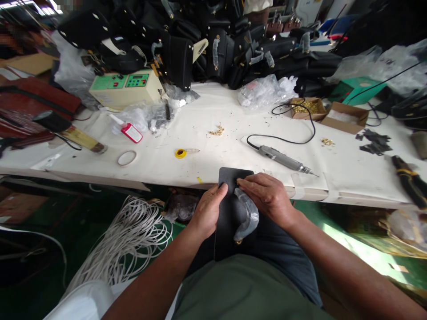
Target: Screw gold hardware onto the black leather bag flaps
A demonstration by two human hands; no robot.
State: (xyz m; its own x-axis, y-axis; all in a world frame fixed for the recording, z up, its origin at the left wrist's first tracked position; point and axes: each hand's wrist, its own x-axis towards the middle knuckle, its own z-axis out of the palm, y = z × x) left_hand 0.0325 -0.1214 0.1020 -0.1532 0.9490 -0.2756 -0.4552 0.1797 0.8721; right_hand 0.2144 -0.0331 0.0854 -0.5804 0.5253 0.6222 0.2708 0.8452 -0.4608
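A flat black panel [228, 213] rests upright against the lap at the table's front edge. On it is a curved handle [247, 215] wrapped in clear plastic, with gold-coloured fittings at its two ends. My left hand [208, 213] grips the panel's left edge, thumb on its face. The fingers of my right hand [267, 193] are pressed together at the handle's upper fitting [238, 182], which they partly hide. Beyond the hands, a grey electric screwdriver [283, 159] lies on the white table [187, 120], to the right of small gold pieces [217, 131].
Black bags [180, 60] are piled along the back. A control box [128, 89], red glue bottle [131, 132], yellow tape measure [180, 154] and hammer [71, 133] are at left. Cardboard boxes [347, 116] and pliers [408, 180] are at right. White cord [123, 240] hangs below.
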